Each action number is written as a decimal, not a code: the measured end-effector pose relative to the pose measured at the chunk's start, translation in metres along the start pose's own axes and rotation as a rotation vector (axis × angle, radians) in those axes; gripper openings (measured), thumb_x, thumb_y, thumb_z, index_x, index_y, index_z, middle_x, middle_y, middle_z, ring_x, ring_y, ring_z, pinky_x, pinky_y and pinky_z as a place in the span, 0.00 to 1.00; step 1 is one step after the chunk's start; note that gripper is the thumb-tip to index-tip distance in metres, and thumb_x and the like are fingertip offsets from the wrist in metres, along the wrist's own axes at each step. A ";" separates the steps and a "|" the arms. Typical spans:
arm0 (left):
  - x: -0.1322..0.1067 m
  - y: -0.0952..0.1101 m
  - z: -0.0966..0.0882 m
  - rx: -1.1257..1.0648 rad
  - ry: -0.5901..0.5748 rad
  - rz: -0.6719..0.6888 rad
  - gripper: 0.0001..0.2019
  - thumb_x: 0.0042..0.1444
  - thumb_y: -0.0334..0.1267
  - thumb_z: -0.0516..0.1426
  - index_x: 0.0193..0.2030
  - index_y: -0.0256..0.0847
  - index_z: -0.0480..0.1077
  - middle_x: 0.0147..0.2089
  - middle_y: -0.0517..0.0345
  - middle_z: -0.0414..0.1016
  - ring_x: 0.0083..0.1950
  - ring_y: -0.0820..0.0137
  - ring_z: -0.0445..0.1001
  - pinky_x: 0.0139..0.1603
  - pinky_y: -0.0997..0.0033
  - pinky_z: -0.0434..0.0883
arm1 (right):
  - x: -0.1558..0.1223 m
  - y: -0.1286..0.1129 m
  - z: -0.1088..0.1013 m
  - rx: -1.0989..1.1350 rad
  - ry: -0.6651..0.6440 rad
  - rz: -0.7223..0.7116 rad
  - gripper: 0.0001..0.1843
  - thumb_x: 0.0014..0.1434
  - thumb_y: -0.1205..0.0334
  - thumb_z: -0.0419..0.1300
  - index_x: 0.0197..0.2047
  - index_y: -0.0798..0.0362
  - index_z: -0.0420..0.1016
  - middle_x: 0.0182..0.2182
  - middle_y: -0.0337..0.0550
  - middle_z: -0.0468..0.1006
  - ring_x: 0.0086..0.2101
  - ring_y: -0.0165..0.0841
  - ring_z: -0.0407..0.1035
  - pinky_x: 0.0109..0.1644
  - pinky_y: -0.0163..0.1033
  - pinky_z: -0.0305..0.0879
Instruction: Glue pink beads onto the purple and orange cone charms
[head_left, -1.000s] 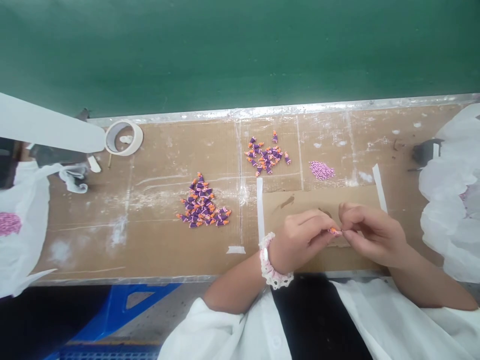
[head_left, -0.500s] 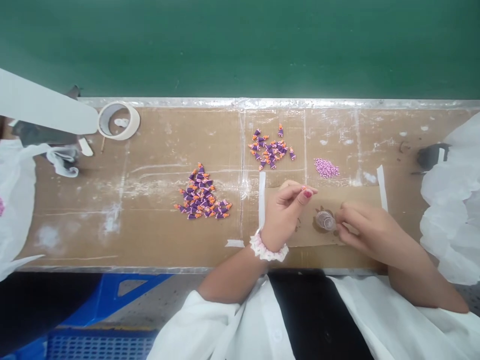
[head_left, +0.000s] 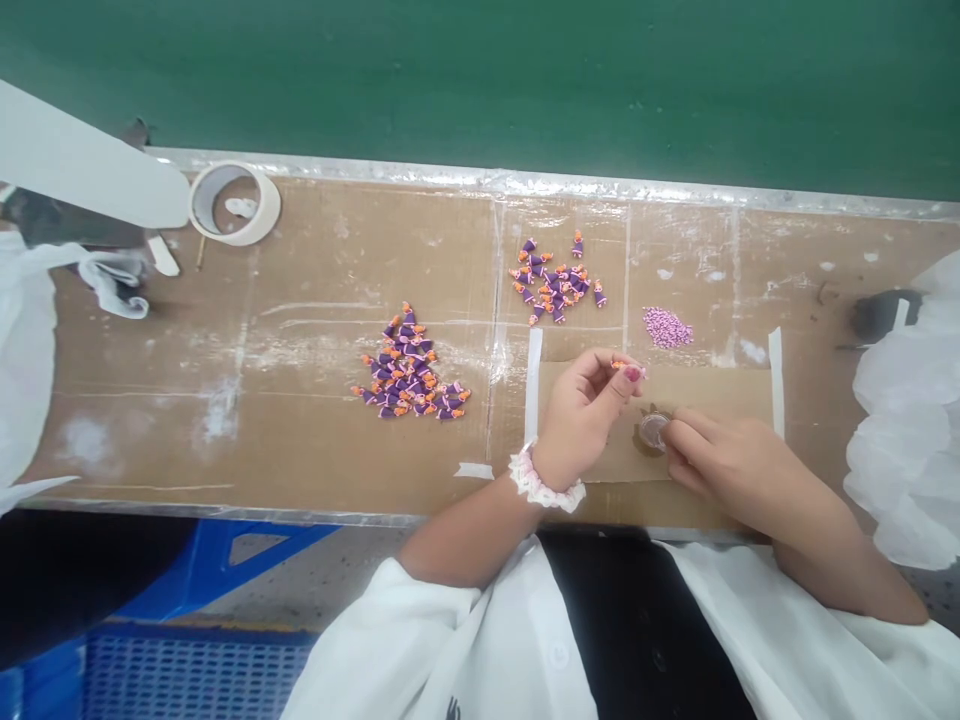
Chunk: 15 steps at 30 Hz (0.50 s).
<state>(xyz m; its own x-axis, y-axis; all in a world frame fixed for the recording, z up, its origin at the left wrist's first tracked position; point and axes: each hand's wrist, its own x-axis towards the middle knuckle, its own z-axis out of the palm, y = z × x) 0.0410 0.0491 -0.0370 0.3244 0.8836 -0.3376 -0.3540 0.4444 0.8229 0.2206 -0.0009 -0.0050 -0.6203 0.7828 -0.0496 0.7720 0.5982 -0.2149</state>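
My left hand (head_left: 589,405), with a frilly band at its wrist, pinches a small figurine (head_left: 619,365) between thumb and fingertips. Only its orange and pink parts show. My right hand (head_left: 724,455) is closed, fingertips at the rim of a small clear cup (head_left: 653,431) on a brown stain. What those fingers grip, if anything, is hidden. Both hands are over a cardboard sheet (head_left: 720,385) taped at its sides. Beyond it lie a heap of tiny pink-purple beads (head_left: 667,328) and a loose group of purple figurines with orange tops (head_left: 556,286).
A larger pile of similar figurines (head_left: 409,372) lies left of my hands. Farther left are a roll of masking tape (head_left: 259,215) and crumpled white cloth (head_left: 30,330). White ruffled material (head_left: 904,440) hangs at the right edge. A blue stool (head_left: 187,580) stands below the table.
The view has shifted slightly. My left hand has turned a little, exposing more of the figurine. My right fingertips are closer against the cup, which shows less of its side.
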 end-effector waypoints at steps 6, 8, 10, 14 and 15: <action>0.001 -0.002 0.001 -0.068 0.030 -0.010 0.16 0.52 0.49 0.62 0.33 0.38 0.64 0.29 0.64 0.66 0.24 0.82 0.60 0.24 0.80 0.60 | 0.002 -0.001 0.001 -0.001 0.050 -0.004 0.09 0.63 0.71 0.47 0.31 0.51 0.57 0.23 0.36 0.60 0.22 0.28 0.53 0.23 0.35 0.44; 0.001 -0.002 0.002 -0.104 0.019 -0.037 0.17 0.52 0.49 0.62 0.34 0.38 0.63 0.28 0.64 0.65 0.23 0.83 0.59 0.22 0.80 0.59 | 0.002 0.000 0.001 0.015 0.051 -0.007 0.09 0.63 0.71 0.48 0.31 0.51 0.57 0.24 0.36 0.61 0.22 0.28 0.54 0.23 0.35 0.44; 0.001 -0.002 0.003 -0.138 -0.007 -0.061 0.17 0.52 0.49 0.62 0.33 0.38 0.62 0.27 0.65 0.65 0.23 0.83 0.59 0.22 0.81 0.57 | 0.001 0.002 0.000 0.040 0.081 0.003 0.09 0.63 0.71 0.49 0.31 0.51 0.57 0.23 0.36 0.61 0.22 0.28 0.54 0.23 0.35 0.45; -0.003 0.000 0.006 -0.237 -0.127 -0.185 0.17 0.51 0.47 0.63 0.31 0.37 0.62 0.25 0.65 0.65 0.22 0.83 0.59 0.20 0.81 0.56 | 0.000 0.003 -0.005 0.231 0.191 0.074 0.07 0.61 0.71 0.52 0.33 0.51 0.60 0.23 0.35 0.60 0.23 0.27 0.55 0.25 0.33 0.50; -0.005 0.001 0.007 -0.265 -0.163 -0.239 0.17 0.51 0.46 0.63 0.31 0.37 0.62 0.25 0.65 0.65 0.22 0.83 0.59 0.20 0.81 0.56 | 0.001 0.003 -0.006 0.295 0.233 0.107 0.07 0.61 0.71 0.53 0.34 0.51 0.61 0.23 0.35 0.60 0.23 0.27 0.56 0.25 0.33 0.51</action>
<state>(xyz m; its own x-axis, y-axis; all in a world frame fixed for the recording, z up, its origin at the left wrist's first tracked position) 0.0457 0.0439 -0.0316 0.5525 0.7248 -0.4115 -0.4588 0.6767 0.5759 0.2233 0.0024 0.0007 -0.4641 0.8764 0.1289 0.7365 0.4626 -0.4936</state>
